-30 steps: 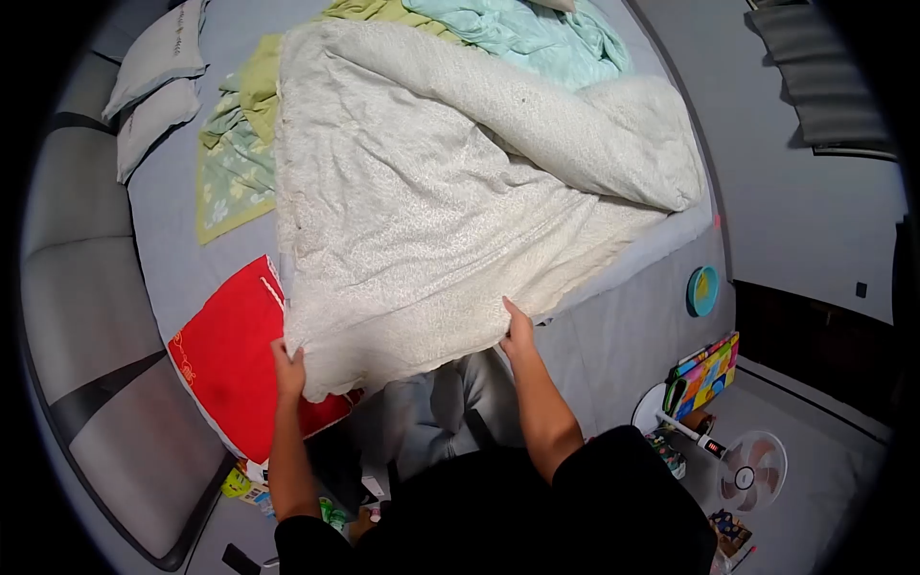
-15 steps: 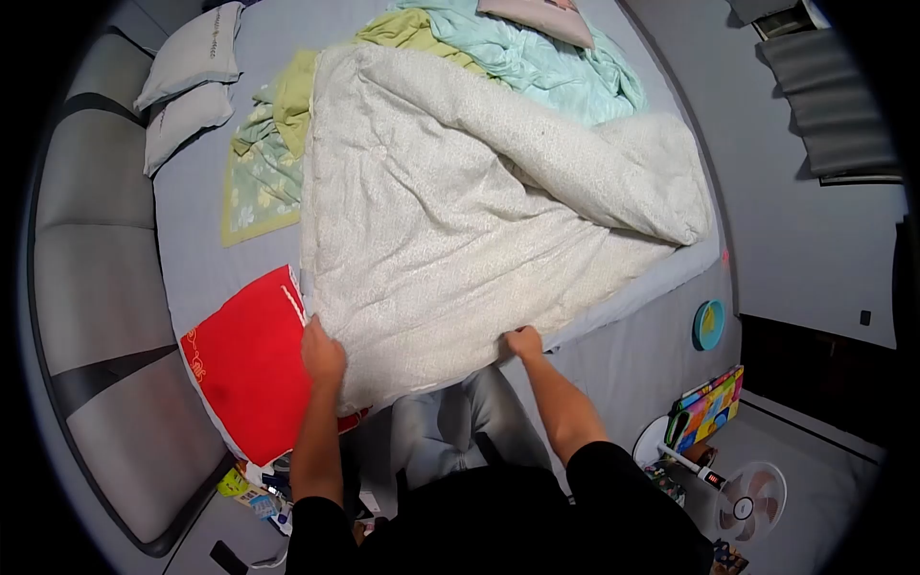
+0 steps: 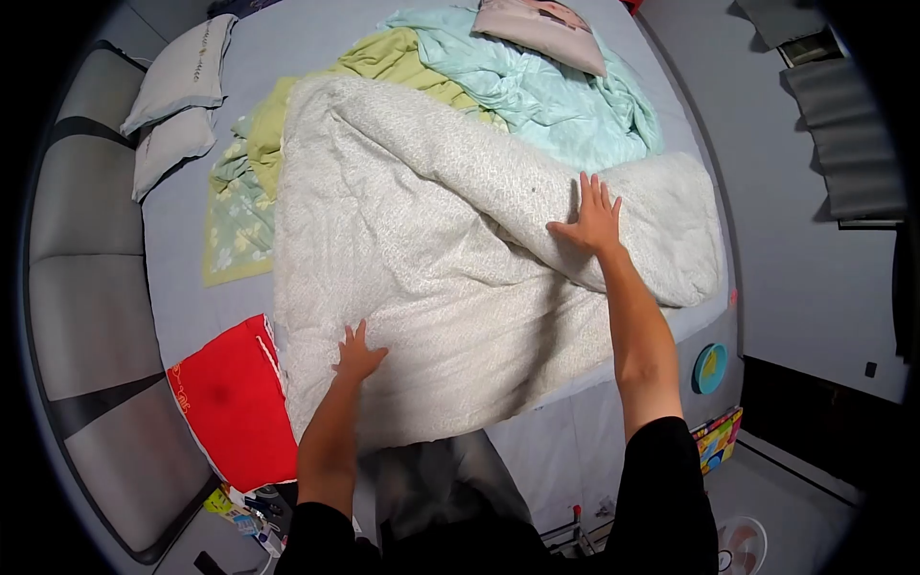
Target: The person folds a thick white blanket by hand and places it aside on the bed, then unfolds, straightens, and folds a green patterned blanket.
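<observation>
A thick cream-white quilt [image 3: 431, 335] lies across the bed, its far side folded over in a long diagonal roll. My left hand [image 3: 359, 358] is spread over the near left part of the quilt, fingers apart and holding nothing. Further out, my right hand [image 3: 596, 228] reaches to the folded roll with its fingers spread; whether its palm presses on the fabric I cannot tell. Left of the quilt's near corner lies a folded red cloth [image 3: 240, 407] with a gold pattern.
A green-yellow blanket [image 3: 383, 62], a mint-green cover [image 3: 537, 101] and a pink pillow [image 3: 541, 34] lie beyond the quilt. Two pale pillows [image 3: 182, 77] rest by the grey headboard [image 3: 96, 316]. At right are a teal basin [image 3: 709, 369] and a fan [image 3: 743, 546] on the floor.
Both hands have let go of the quilt's near edge. My right hand has moved far forward and right to the roll; my left has shifted slightly right, onto the quilt.
</observation>
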A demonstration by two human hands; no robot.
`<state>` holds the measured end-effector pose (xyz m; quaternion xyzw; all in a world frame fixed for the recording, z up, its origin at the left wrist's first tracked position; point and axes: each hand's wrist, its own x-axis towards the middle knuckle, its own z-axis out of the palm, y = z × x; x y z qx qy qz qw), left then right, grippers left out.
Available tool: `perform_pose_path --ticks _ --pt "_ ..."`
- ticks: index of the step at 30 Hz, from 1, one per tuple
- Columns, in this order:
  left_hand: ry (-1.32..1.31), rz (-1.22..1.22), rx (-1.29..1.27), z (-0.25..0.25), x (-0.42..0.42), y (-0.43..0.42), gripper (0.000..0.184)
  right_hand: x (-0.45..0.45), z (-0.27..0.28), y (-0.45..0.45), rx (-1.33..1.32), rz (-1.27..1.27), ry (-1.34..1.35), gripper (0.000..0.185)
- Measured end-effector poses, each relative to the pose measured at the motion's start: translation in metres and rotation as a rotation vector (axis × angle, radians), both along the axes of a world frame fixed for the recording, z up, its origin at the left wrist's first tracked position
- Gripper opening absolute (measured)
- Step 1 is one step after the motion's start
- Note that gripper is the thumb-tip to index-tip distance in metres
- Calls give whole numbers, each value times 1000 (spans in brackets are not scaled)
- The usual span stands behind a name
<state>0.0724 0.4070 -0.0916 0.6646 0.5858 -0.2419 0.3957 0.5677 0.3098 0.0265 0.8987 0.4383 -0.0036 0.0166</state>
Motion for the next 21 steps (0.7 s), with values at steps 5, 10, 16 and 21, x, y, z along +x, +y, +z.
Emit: perform_pose_path --ticks 5,10,16,21 --pt "-298 -108 50 -80 -50 10 89 44 -42 16 -104 -21 584 86" --pt "-553 716 -84 4 13 35 80 -111 -3 -62 352 194 200 29" --pt "-1212 1432 -106 43 26 81 79 -208 -75 -215 -151 302 690 10" --pt "-1292 1281 167 80 10 95 79 -229 -95 -210 -250 -208 735 24"
